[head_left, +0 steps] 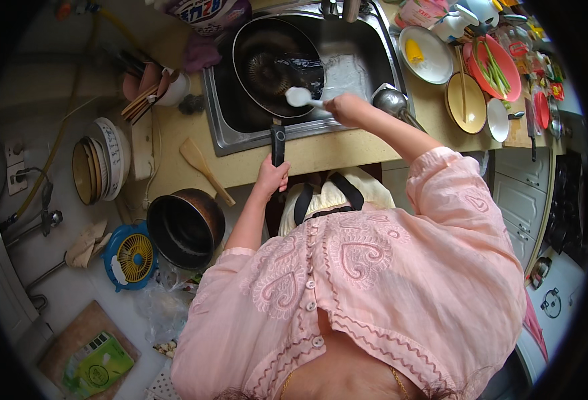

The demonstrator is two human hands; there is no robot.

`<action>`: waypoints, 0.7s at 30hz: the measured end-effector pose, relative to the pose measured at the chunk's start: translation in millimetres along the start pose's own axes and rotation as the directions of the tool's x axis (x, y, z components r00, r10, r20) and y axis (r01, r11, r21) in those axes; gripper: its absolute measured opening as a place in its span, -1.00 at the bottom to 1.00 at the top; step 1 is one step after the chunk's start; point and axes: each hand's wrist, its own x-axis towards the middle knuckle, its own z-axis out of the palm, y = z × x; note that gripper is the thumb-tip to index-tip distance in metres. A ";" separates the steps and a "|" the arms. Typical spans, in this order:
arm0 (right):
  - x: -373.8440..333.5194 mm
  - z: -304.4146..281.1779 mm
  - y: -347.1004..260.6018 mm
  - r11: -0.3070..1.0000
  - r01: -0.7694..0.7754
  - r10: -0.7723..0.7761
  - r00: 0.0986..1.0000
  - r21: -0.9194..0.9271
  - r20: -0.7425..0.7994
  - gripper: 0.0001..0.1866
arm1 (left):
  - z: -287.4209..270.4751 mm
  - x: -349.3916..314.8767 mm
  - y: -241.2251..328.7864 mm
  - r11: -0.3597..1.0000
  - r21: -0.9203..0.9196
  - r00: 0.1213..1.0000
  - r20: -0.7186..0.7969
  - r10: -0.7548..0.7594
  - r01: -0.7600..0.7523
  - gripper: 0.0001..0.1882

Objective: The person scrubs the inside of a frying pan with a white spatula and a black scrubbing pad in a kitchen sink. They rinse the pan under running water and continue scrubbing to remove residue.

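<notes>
A dark frying pan is tilted over the sink, with a little water shining inside. My left hand is closed around the pan's black handle, near the counter's front edge. In my right hand is a white spoon-like utensil with a rounded head. That head is over the pan's near right rim; whether it touches the pan I cannot tell. A metal ladle rests at the sink's right side, close to my right forearm.
A wooden spatula lies on the counter left of the pan handle. Below it stands a deep dark pot. Right of the sink are a white plate, a yellow bowl, a red basin with green stalks and a knife.
</notes>
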 end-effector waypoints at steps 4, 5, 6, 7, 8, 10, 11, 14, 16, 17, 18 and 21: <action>-6.7 9.9 -5.4 0.984 -0.143 0.154 0.983 0.111 -0.103 -0.76 | 3.0 3.3 -4.5 0.997 0.062 0.998 -0.050 0.045 -0.042 -0.82; -5.7 11.4 -1.8 0.967 -0.220 0.233 0.967 0.127 -0.105 -0.75 | 4.3 5.3 -5.5 0.995 0.085 0.997 -0.050 0.050 -0.046 -0.82; -6.8 5.6 -7.6 0.971 -0.216 0.224 0.971 0.105 -0.077 -0.74 | 3.5 6.8 -8.0 0.993 0.111 0.997 -0.057 0.051 -0.045 -0.82; -7.7 -2.9 -15.1 0.975 -0.208 0.212 0.976 0.080 -0.049 -0.73 | 2.5 7.2 -9.4 0.990 0.134 0.996 -0.065 0.056 -0.046 -0.81; -7.8 -7.0 -19.3 0.978 -0.200 0.201 0.979 0.055 -0.021 -0.71 | 1.3 7.1 -10.2 0.987 0.152 0.995 -0.081 0.064 -0.051 -0.81; -9.9 0.5 -19.0 0.998 0.057 -0.056 0.998 0.033 -0.037 -0.76 | 3.8 7.1 -12.0 0.982 0.182 0.992 -0.103 0.078 -0.058 -0.81; -8.9 7.9 -15.7 0.994 0.022 -0.013 0.997 0.111 -0.081 -0.77 | 5.1 6.8 -12.0 0.979 0.193 0.989 -0.117 0.085 -0.061 -0.82; -11.7 3.4 -15.6 0.973 -0.169 0.181 0.981 0.157 -0.069 -0.77 | 8.2 6.3 -13.2 0.971 0.227 0.981 -0.157 0.113 -0.075 -0.83; -11.4 0.6 -18.2 0.965 -0.231 0.239 0.970 0.126 -0.050 -0.76 | 8.1 10.1 -19.7 0.961 0.263 0.975 -0.173 0.137 -0.088 -0.84; -8.6 3.1 -19.3 0.971 -0.212 0.219 0.974 0.108 -0.054 -0.75 | 7.5 11.0 -22.6 0.953 0.288 0.972 -0.180 0.148 -0.092 -0.84; -6.7 3.6 -20.4 0.978 -0.193 0.199 0.978 0.082 -0.065 -0.74 | 8.6 11.2 -23.8 0.945 0.310 0.968 -0.185 0.168 -0.105 -0.84; -10.5 16.6 -28.1 0.986 -0.056 0.075 0.991 0.160 -0.114 -0.74 | 7.7 19.4 -30.6 0.897 0.431 0.941 -0.256 0.222 -0.094 -0.83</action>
